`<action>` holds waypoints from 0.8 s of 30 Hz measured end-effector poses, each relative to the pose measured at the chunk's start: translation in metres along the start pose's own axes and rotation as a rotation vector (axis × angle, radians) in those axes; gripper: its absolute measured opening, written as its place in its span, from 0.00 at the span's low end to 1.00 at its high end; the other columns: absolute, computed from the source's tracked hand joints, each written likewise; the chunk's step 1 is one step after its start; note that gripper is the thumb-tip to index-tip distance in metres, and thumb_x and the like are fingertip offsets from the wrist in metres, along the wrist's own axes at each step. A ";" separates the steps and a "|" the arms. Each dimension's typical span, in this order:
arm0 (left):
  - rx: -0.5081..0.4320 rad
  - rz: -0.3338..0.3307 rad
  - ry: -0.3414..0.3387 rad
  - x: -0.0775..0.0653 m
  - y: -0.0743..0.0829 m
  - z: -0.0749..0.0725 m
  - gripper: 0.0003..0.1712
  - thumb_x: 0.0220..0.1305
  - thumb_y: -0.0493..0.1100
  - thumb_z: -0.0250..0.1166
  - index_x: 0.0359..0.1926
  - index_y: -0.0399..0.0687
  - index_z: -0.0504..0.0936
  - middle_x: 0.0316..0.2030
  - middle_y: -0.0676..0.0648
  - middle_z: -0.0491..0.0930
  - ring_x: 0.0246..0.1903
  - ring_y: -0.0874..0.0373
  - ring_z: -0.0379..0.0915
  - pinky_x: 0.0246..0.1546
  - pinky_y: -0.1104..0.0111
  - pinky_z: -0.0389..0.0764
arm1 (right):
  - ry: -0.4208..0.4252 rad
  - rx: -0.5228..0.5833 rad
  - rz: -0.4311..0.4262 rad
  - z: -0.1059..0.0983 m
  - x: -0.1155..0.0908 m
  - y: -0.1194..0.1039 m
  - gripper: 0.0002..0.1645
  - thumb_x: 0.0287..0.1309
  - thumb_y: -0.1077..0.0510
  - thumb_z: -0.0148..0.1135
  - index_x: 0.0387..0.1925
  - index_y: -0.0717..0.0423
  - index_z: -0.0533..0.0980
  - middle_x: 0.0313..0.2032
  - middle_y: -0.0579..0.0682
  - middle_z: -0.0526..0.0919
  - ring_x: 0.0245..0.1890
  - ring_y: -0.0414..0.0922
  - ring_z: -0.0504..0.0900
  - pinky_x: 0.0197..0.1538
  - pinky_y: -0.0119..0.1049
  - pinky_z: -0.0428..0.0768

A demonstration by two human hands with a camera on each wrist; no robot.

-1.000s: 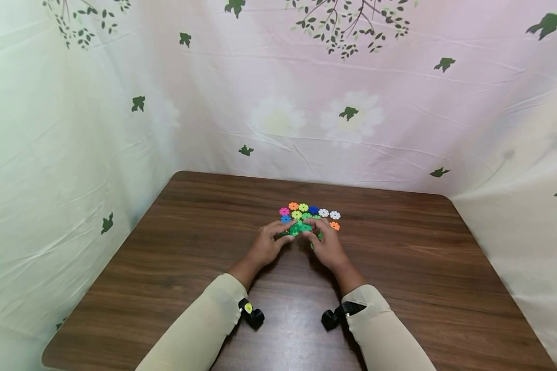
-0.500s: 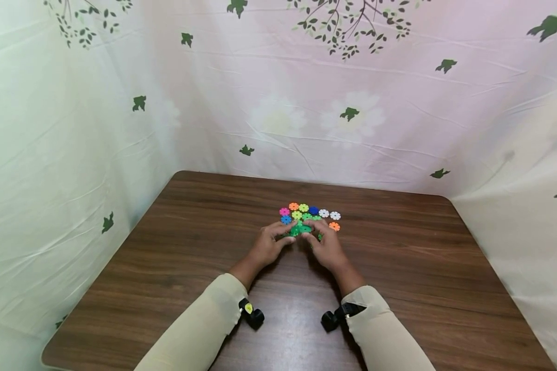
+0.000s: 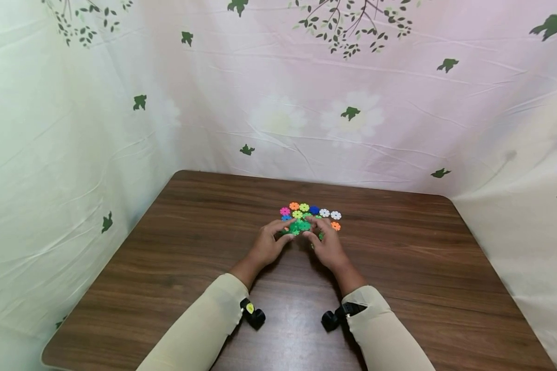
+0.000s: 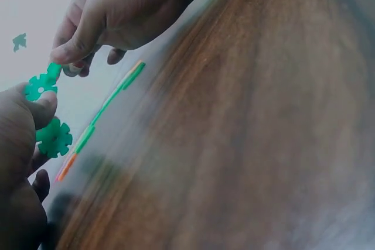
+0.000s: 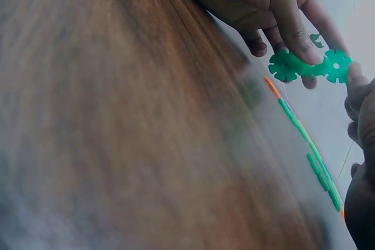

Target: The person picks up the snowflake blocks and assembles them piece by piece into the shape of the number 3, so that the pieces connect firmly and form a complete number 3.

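Observation:
Several green flower-shaped interlocking discs [image 3: 294,228], joined in a short chain, are held between the two hands above the table. My left hand [image 3: 266,245] pinches the chain between thumb and fingers. In the left wrist view a notched green disc [image 4: 54,137] shows below the left thumb. My right hand [image 3: 327,245] pinches a green disc at the other end, its thumb [image 4: 73,48] pressed on it in that view. The right wrist view shows the chain's round discs [image 5: 337,66] with slotted edges. Fingers hide part of the joints.
Loose flower discs lie just beyond the hands on the brown wooden table [image 3: 190,232]: orange [image 3: 336,226], pink [image 3: 285,211], dark blue [image 3: 314,210], white [image 3: 336,215], yellow and green ones. A printed curtain [image 3: 306,154] hangs behind the table.
Both hands stay in nearly the same place, still gripping the green discs. The disc by the right fingers has shifted slightly; the loose discs stay put.

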State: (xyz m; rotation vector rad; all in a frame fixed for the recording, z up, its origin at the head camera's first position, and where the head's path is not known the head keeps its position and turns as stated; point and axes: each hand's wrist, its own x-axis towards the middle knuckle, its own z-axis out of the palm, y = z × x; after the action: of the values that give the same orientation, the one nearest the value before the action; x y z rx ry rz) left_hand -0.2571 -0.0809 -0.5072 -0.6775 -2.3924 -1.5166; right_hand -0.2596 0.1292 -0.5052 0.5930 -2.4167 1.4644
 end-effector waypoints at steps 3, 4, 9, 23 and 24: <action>-0.011 -0.008 0.033 0.001 0.000 0.000 0.24 0.72 0.32 0.72 0.67 0.39 0.85 0.60 0.34 0.87 0.59 0.40 0.85 0.60 0.45 0.85 | 0.039 -0.013 -0.028 0.000 0.001 0.002 0.28 0.67 0.68 0.71 0.66 0.72 0.78 0.39 0.58 0.79 0.45 0.51 0.77 0.48 0.40 0.78; -0.017 -0.015 0.040 0.001 0.000 0.000 0.24 0.71 0.32 0.72 0.67 0.39 0.85 0.61 0.34 0.87 0.60 0.40 0.85 0.61 0.45 0.85 | 0.049 -0.023 -0.033 0.000 0.002 0.003 0.28 0.67 0.69 0.71 0.66 0.73 0.78 0.38 0.57 0.79 0.46 0.52 0.77 0.49 0.41 0.78; -0.045 -0.062 0.044 0.002 -0.001 0.000 0.22 0.72 0.31 0.72 0.64 0.39 0.83 0.59 0.35 0.87 0.56 0.41 0.86 0.57 0.47 0.85 | 0.061 -0.045 -0.021 0.000 0.004 0.003 0.28 0.66 0.71 0.71 0.66 0.75 0.78 0.38 0.59 0.80 0.49 0.56 0.77 0.53 0.52 0.80; -0.055 -0.128 0.019 0.001 0.002 -0.001 0.21 0.75 0.31 0.68 0.65 0.38 0.78 0.50 0.35 0.87 0.48 0.46 0.83 0.45 0.67 0.79 | 0.089 -0.149 -0.031 -0.003 0.002 0.011 0.20 0.65 0.72 0.71 0.58 0.70 0.83 0.42 0.60 0.86 0.58 0.64 0.78 0.61 0.62 0.66; -0.062 -0.131 0.018 0.001 0.001 -0.001 0.22 0.75 0.31 0.67 0.66 0.37 0.77 0.50 0.35 0.87 0.48 0.47 0.82 0.45 0.68 0.79 | 0.083 -0.155 -0.031 -0.003 0.001 0.011 0.20 0.65 0.71 0.71 0.58 0.69 0.83 0.42 0.60 0.86 0.59 0.64 0.78 0.59 0.61 0.65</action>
State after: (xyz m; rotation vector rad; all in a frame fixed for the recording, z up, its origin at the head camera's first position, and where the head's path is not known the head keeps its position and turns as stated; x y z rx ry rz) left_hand -0.2571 -0.0815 -0.5052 -0.5259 -2.4283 -1.6468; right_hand -0.2657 0.1362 -0.5121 0.5215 -2.4172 1.2504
